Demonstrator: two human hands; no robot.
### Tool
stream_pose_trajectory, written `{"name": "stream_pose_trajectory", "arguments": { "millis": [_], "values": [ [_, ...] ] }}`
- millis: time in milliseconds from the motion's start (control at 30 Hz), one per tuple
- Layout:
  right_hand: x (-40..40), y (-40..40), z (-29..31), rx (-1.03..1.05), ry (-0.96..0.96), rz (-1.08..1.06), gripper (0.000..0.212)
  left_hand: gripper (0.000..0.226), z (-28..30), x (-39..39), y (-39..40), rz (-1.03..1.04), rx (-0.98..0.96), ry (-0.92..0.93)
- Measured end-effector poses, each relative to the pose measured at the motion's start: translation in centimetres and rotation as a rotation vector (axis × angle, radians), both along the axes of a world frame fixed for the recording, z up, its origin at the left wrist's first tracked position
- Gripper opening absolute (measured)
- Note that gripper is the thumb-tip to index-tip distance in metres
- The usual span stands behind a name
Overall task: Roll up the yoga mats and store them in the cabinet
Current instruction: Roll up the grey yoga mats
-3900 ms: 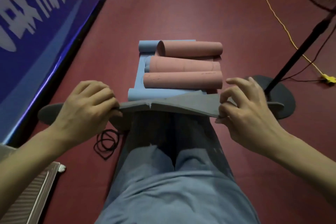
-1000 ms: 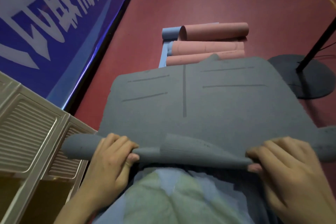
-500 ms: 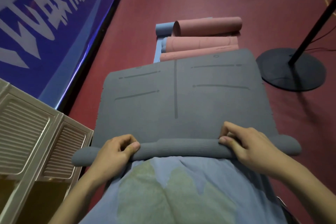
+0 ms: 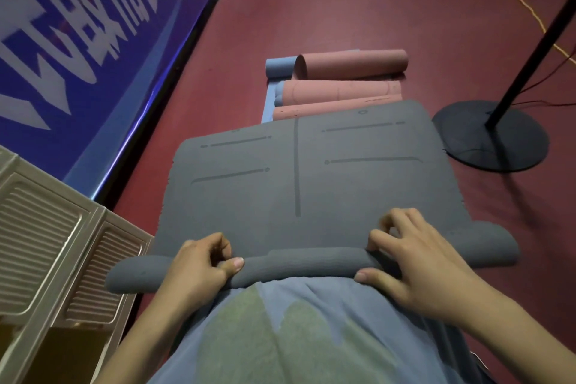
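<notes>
Grip of left hand and right hand: fingers curled over the rolled near edge of the grey yoga mat, which lies flat on the floor beside the cabinet.

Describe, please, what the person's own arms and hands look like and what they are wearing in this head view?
Both forearms are bare, with no sleeve showing. The left hand and the right hand wear no gloves, and no rings, watch or bracelet show on the sides in view. The fingernails look short and unpainted. Between the arms the person's light blue garment shows a large greenish-grey patch.
</notes>
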State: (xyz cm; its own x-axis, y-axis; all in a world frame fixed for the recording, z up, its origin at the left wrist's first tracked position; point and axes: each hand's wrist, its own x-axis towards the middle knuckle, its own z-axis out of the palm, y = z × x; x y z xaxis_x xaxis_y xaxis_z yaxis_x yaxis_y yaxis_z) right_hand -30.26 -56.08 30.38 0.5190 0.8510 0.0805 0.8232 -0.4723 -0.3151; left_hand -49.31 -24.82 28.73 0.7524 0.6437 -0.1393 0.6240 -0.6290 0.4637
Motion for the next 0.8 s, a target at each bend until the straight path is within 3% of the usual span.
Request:
{"name": "stream_pose_trajectory", "arguments": {
  "millis": [200, 300, 433, 533, 667, 800],
  "values": [
    [-0.4, 1.0, -0.9, 0.022, -0.191, -0.026, 0.038, 0.022, 0.4, -0.3, -1.3, -0.106, 0.194, -0.052],
    [0.1, 1.5, -1.6, 0.038, -0.175, -0.094, 0.037, 0.025, 0.2, -1.1, -1.1, -0.205, 0.294, -0.152],
    [0.0, 1.9, -1.8, 0.069, -0.17, -0.181, 0.039, 0.046, -0.2, -1.9, -0.9, -0.273, 0.335, -0.212],
    [0.0, 2.4, -1.5, -0.008, -0.165, -0.21, 0.044, 0.04, -0.4, -1.0, -1.0, -0.308, 0.395, -0.234],
    [1.9, 3.5, -0.4, -0.069, -0.05, -0.205, 0.059, 0.038, -1.1, 0.1, -0.5, -0.32, 0.333, -0.193],
    [4.1, 4.8, 0.0, -0.082, 0.061, -0.173, 0.039, 0.044, -0.1, 1.8, 0.6, -0.309, 0.236, -0.067]
  ]
}}
